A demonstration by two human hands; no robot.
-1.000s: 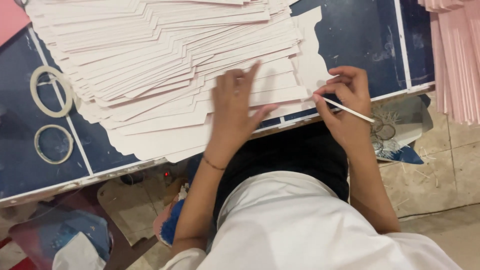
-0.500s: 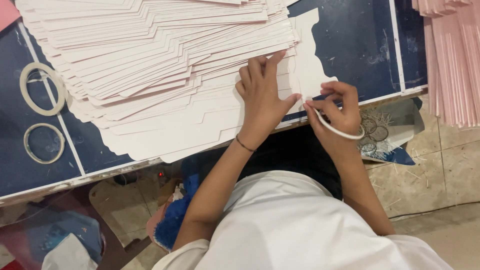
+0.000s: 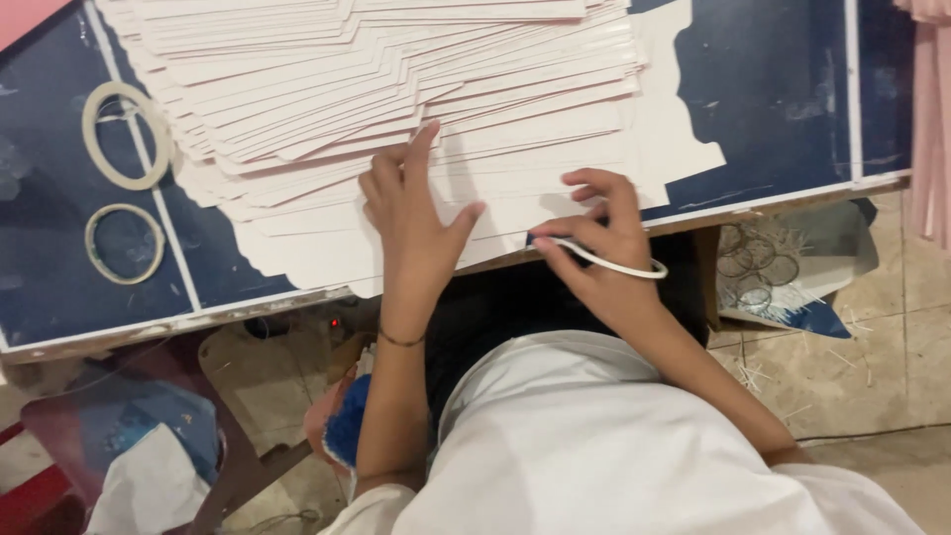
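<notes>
— Nearest the front edge?

— Right hand [image 3: 604, 248], fingers pinched narrow on a thin white strip [image 3: 619, 266] that bows out past the table's [image 3: 773, 99] front edge. Held low and clear, it seems, so the strip stays off the sheets.

— And the other hand?

— Left hand [image 3: 411, 223], spread wide and flat on the sheets [image 3: 396, 109], holding nothing. Pressing, I'd judge, to keep the fanned stack from sliding.

— The stack itself?

— Pale sheets, staggered like steps, running from the front edge up to the far edge, covering the table's middle.

— Around it?

— Two tape rings [image 3: 124, 243] near the left edge, well apart from both hands. Pink sheets [image 3: 926, 119] hang off the right edge. Below the right corner, wire rings [image 3: 758, 267] and scraps on the floor.

— Anything in the way?

— Only the stack's own overhang at the front edge, just beside the strip.
</notes>
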